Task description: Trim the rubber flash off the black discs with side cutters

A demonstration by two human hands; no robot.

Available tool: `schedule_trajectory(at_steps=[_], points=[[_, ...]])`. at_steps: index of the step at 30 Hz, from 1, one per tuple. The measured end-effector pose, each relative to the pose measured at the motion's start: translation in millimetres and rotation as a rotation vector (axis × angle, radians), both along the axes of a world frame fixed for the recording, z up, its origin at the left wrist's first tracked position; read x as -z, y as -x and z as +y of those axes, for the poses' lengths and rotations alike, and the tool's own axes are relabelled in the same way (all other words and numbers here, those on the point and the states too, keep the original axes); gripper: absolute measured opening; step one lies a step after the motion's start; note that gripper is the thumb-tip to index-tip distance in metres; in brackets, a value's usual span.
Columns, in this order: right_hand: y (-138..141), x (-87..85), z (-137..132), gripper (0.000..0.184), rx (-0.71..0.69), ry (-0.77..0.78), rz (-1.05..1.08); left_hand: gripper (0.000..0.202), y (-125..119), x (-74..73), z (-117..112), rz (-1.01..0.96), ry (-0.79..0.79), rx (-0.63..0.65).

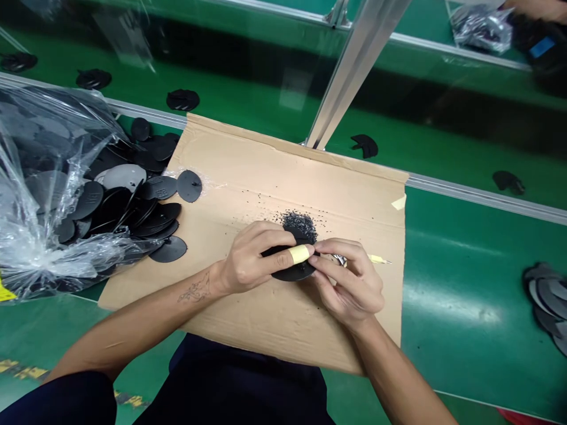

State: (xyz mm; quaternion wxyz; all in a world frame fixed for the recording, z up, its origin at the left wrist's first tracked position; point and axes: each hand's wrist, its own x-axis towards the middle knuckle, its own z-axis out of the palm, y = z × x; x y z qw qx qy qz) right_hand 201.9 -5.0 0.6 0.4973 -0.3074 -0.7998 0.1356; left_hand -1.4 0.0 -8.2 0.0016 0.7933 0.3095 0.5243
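A black round disc (pixel 295 273) is tilted over the cardboard sheet (pixel 248 319), gripped by my left hand (pixel 252 257) with the thumb across its face. Yellow tape wraps that thumb. My right hand (pixel 352 280) is closed, its thumb and fingertips pinching at the disc's right edge. Behind the right fingers shows a slim tool with a yellow part (pixel 378 259) and a pointed end; whether the hand holds it or it lies on the cardboard, I cannot tell. Just beyond the disc is a pile of small black crumbs (pixel 300 223).
At left, several black discs (pixel 150 212) spill from a clear plastic bag (pixel 39 236). One disc (pixel 189 186) lies apart on the cardboard. A stack of dark pieces (pixel 549 301) sits at far right. A metal post (pixel 349 77) rises behind the cardboard, beside a green conveyor (pixel 420 141) carrying black pieces.
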Motion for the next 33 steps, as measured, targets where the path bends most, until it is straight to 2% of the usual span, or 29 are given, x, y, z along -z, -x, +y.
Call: schedule_trajectory(at_steps=[8,16,24,28,33], points=[[2.4,2.1,-1.1,0.04,0.003,-0.013,-0.002,0.008,4.1,-10.5,0.0,0.049,-0.108,-0.048],[3.4,3.6,-1.8,0.036,-0.006,-0.021,0.001,0.017,7.5,-7.0,-4.2,0.056,-0.095,-0.002],[3.4,4.0,-1.6,0.036,-0.008,-0.024,-0.003,0.016,8.4,-7.4,-4.2,0.072,-0.118,-0.019],[3.5,4.3,-0.4,0.033,-0.008,-0.022,0.004,0.016,6.1,-5.2,-3.5,0.07,-0.072,-0.009],[2.2,5.5,-0.3,0.028,-0.023,0.013,0.032,0.017,-0.7,3.9,-1.2,0.052,0.08,0.046]])
